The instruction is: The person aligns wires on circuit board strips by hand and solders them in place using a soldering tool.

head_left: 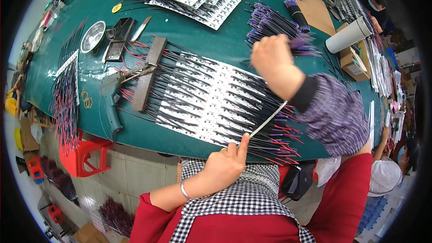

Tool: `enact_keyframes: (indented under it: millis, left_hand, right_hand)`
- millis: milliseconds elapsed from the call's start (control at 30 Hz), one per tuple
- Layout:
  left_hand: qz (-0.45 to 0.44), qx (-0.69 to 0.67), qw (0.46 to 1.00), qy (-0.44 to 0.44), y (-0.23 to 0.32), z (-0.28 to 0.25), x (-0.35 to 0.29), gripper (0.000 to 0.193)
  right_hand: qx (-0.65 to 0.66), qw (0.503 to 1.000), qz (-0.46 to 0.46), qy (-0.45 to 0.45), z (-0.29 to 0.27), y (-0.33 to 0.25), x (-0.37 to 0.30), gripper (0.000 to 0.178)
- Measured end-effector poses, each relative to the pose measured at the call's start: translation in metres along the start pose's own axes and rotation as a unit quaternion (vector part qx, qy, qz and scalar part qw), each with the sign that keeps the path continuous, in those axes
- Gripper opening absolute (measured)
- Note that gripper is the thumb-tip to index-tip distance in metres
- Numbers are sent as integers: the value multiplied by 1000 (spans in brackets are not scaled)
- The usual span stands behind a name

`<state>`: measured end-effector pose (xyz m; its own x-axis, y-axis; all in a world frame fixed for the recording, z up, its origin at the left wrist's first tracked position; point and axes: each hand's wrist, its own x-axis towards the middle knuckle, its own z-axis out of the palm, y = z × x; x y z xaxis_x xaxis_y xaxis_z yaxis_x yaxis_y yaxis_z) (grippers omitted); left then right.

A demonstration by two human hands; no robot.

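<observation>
One pale strip [269,119] slants from the left hand [226,165], index finger extended, across wires [281,145] of a white panel [213,96] just beyond. Farther off, the right hand [273,60] curls beside a black-and-purple bundle [270,20]; whether either pinches anything is unclear.

The right hand [272,60] hides its fingertips, and the upper edge crops the stacked white boards [220,14].

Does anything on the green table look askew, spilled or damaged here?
Slightly askew: the stacked white boards at the far side have edges that don't line up. Loose rubber bands also lie left of the teal pistol-grip tool. No spill or damage is evident.
</observation>
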<state>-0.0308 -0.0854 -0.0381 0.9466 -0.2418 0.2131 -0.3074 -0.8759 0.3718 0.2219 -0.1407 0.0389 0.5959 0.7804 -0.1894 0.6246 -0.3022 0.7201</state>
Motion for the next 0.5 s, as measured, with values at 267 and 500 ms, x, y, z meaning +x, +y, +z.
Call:
enact_keyframes:
  millis: [267,500]
  left_hand:
    - [-7,-20,999,29,-8,8,-4,72]
    - [26,4,999,33,-7,11,-3,63]
  right_hand:
    - [-43,993,-109,23,9,-18,41,25]
    - [712,597,208,307,15,-14,34,8]
